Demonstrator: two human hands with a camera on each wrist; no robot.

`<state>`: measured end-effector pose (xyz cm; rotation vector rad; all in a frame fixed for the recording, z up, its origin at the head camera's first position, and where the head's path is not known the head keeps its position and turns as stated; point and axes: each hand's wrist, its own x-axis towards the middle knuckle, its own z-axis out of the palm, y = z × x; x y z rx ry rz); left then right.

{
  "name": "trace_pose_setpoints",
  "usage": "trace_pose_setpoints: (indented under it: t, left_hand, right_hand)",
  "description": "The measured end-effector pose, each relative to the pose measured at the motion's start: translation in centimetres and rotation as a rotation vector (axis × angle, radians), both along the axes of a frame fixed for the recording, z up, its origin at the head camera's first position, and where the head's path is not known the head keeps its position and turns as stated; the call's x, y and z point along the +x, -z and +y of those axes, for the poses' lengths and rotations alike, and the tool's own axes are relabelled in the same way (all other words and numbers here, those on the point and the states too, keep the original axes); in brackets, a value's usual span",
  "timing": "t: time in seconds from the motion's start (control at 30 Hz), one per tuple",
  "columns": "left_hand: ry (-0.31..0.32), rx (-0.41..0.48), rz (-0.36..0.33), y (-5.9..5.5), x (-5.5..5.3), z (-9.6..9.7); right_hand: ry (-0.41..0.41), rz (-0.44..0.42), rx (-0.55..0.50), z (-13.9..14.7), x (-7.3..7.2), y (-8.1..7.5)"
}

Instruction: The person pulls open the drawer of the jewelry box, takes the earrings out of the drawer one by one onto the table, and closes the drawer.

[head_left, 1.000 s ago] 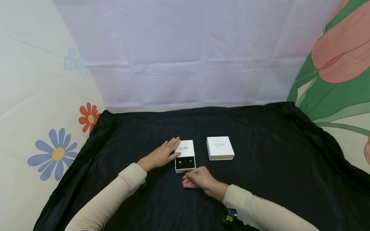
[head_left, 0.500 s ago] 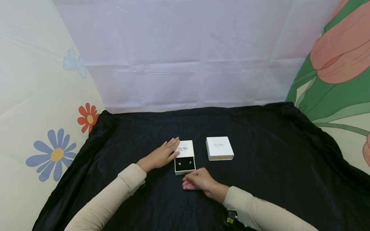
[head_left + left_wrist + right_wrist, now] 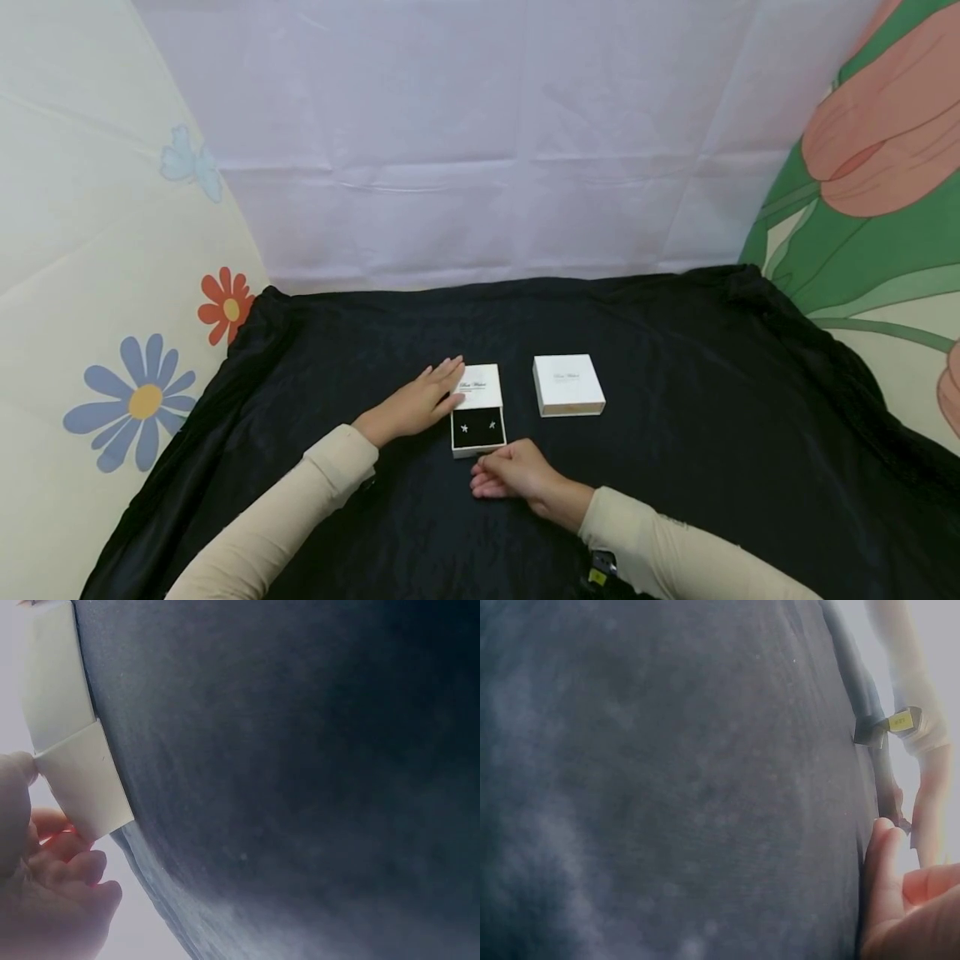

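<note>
A white drawer-style earring box [image 3: 483,385] with dark script lies near the middle of the black cloth. Its drawer [image 3: 467,453] is partly out toward the person, showing a black insert with two small silver star-like earrings [image 3: 464,428]. My left hand [image 3: 411,406] holds the box's outer sleeve along its left side. In the left wrist view, the thumb and curled fingers [image 3: 91,866] touch the sleeve's edges. At the drawer's front right corner, my right hand [image 3: 525,475] has its fingers curled and pinches the front edge; the exact contact is partly hidden.
A second white box [image 3: 570,383] with faint script sits closed to the right. Black cloth [image 3: 675,400] covers the table. Behind it hangs a pale lilac sheet [image 3: 480,150], with flower-printed cloth [image 3: 90,250] at the sides.
The drawer has slid a little farther out toward the person, and my right hand has moved slightly the same way with it. My left hand keeps its place on the sleeve.
</note>
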<state>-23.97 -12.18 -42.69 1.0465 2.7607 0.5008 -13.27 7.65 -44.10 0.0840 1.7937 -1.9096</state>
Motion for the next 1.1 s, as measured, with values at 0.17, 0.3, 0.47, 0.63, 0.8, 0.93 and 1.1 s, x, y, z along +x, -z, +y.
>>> trace_pose_setpoints:
  t: [0.17,0.3,0.47,0.63,0.8,0.93,1.1]
  left_hand:
    - [0.008,0.007,0.011,0.3,-0.14,-0.03]
    - [0.011,0.002,0.026,0.52,-0.19,-0.06]
    - [0.01,-0.001,0.034,0.59,-0.2,-0.03]
    - [0.016,0.017,0.036,0.42,-0.16,-0.04]
    - [0.017,0.021,0.04,0.27,-0.09,-0.1]
    - [0.011,0.014,0.041,0.44,-0.12,-0.14]
    - [0.008,0.004,0.041,0.51,-0.14,-0.09]
  right_hand:
    - [-0.008,-0.009,-0.008,0.08,0.0,0.07]
    - [-0.014,-0.016,-0.011,0.18,0.03,0.11]
    - [-0.021,-0.017,-0.013,0.26,0.06,0.04]
    - [-0.03,-0.015,-0.018,0.29,0.04,-0.06]
    - [-0.032,-0.008,-0.021,0.25,0.03,-0.02]
    - [-0.038,-0.004,-0.02,0.19,0.09,0.0]
    - [-0.043,-0.001,-0.018,0.17,0.13,0.02]
